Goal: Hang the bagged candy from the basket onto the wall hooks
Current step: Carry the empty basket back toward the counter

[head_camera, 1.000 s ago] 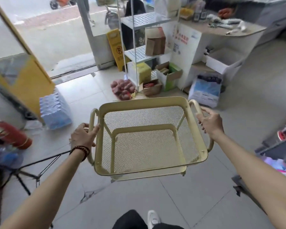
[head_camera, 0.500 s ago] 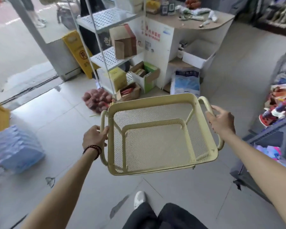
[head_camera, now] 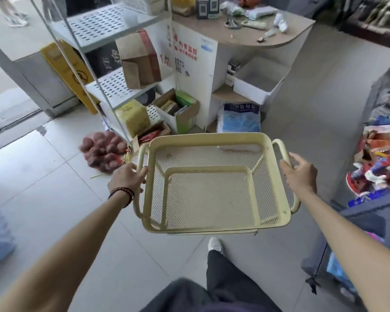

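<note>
The person holds a yellow mesh basket [head_camera: 208,138] in the air with both hands, over the tiled floor [head_camera: 54,199] and just ahead of their own legs. It sits roughly level, with its near rim tipped slightly lower.

The left hand [head_camera: 126,179] is clenched round the basket's left handle [head_camera: 140,159]. Its fingers [head_camera: 142,173] wrap the loop from the outside near the far end, and a dark beaded bracelet [head_camera: 123,192] sits on that wrist. The right hand [head_camera: 301,175] grasps the right handle [head_camera: 280,147], also towards its far end. The thumb lies against the bar and the other fingers [head_camera: 298,156] pass round its outer side. How far they curl under cannot be seen. The basket hangs between the two hands, and the near halves of both handles are free of the fingers. Only the mesh floor and its inner frame show inside the basket.

Beyond the basket's far rim stands a white perforated shelf rack [head_camera: 113,86] carrying a brown cardboard box [head_camera: 140,59], with a yellow box [head_camera: 132,118] lower down. A net of reddish tubers [head_camera: 101,149] lies on the floor by the rack's foot. A blue-and-white sack [head_camera: 241,118] leans at the base of a counter [head_camera: 245,39]. At the right edge, colourful packets [head_camera: 381,163] are heaped on a dark shelf, too blurred to tell what they are. One white shoe [head_camera: 214,244] shows below the basket's near rim.
</note>
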{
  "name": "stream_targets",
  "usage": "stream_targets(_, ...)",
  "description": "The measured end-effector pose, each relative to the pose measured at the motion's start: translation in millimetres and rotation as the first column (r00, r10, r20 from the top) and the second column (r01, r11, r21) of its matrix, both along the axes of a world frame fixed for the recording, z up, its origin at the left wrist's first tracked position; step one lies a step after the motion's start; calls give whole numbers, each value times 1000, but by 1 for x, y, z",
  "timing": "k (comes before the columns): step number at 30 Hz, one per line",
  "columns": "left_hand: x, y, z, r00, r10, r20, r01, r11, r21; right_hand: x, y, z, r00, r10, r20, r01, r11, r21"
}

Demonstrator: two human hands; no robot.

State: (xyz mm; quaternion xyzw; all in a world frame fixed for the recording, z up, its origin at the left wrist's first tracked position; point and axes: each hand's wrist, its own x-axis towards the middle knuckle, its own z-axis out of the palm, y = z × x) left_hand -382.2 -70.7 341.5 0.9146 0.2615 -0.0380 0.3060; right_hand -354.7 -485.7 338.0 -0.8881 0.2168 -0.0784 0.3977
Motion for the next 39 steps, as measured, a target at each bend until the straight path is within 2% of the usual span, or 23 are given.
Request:
stream_targets(10,137,-8,-12,993,116,-25,-114,992,60,174,-6,-5,994,105,-33,-104,994,32)
stream_targets(18,238,38,-51,971,209,-116,-211,977,-12,308,50,-25,982,177,-62,-179,984,-19)
stream_targets(25,298,64,-76,943,293,-161,-287,956,58,413,96,-28,906,372,-204,-392,917,-69)
stream_targets(33,340,64,-124,888,423,-181,-408,906,115,494,114,-95,893,359,-272,-408,900,-153)
stream_targets(39,364,48,-177,787,585,-197,-578,810,97,561,124,-158,850,424,-313,-486,859,-158)
